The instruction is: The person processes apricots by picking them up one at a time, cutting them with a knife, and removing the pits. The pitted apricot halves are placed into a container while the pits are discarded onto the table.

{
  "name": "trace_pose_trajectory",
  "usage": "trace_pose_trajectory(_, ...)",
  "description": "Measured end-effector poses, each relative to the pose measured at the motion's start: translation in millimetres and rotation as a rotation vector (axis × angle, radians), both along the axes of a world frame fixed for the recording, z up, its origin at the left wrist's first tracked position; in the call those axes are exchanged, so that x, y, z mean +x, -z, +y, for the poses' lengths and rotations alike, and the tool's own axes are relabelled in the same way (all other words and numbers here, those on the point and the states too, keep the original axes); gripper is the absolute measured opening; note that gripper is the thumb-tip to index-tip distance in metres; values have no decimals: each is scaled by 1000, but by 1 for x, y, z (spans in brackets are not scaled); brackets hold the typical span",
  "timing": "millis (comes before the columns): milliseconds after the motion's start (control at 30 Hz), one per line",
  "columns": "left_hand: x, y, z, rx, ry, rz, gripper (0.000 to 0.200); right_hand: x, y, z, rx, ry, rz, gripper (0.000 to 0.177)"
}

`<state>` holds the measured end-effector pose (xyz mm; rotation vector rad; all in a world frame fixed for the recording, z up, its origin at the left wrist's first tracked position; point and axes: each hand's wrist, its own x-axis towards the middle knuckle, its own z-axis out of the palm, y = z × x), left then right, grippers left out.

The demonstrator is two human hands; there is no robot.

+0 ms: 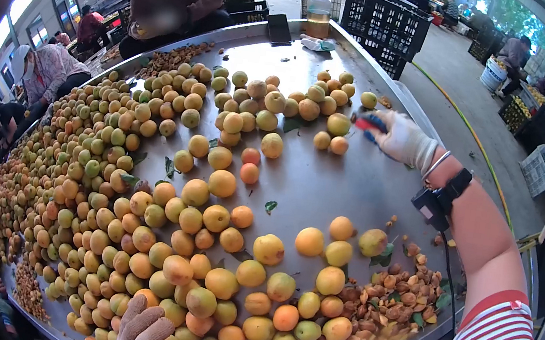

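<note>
A wide metal table carries a large heap of yellow-orange and greenish apricots. My right hand, in a whitish glove, is at the table's right side, its fingers curled round a small red-and-blue object, slightly blurred; I cannot tell its kind. A greenish apricot lies just left of that object. At the bottom edge, my gloved left hand reaches over the near apricots with its fingers extended and apart; the rest of it is cut off by the frame.
Apricot pits are piled at the near right corner. A blue-lidded jar, a phone-like dark slab and a crumpled glove rest at the far end. Black crates stand beyond. A person sits across; others work along the left.
</note>
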<state>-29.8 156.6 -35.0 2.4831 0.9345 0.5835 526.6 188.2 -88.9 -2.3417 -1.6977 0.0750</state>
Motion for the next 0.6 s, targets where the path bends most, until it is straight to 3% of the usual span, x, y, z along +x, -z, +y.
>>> trace_pose_trajectory(33,1,-1,0,-6,4,-5,32,-3,-5,-1,84,108,155,42)
trace_pose_trajectory(100,4,-3,1,-11,9,-19,32,27,6,17,178,226,169,42)
trace_pose_trajectory(167,6,-4,2,-10,8,-34,32,56,9,42,80,385,-104,41)
trace_pose_trajectory(267,6,-4,5,5,29,-40,32,62,2,74,-99,458,-228,41)
trace_pose_trajectory(367,4,-1,9,-7,21,-35,32,61,9,99,-173,464,-317,42)
trace_pose_trajectory(433,1,4,12,-32,14,-24,33,58,10,115,-240,520,-217,45)
trace_pose_trajectory(500,-2,7,13,-56,3,-19,33,47,18,118,-180,458,-203,38)
trace_pose_trajectory(600,-3,5,14,-91,30,-35,34,34,16,123,-169,267,-164,42)
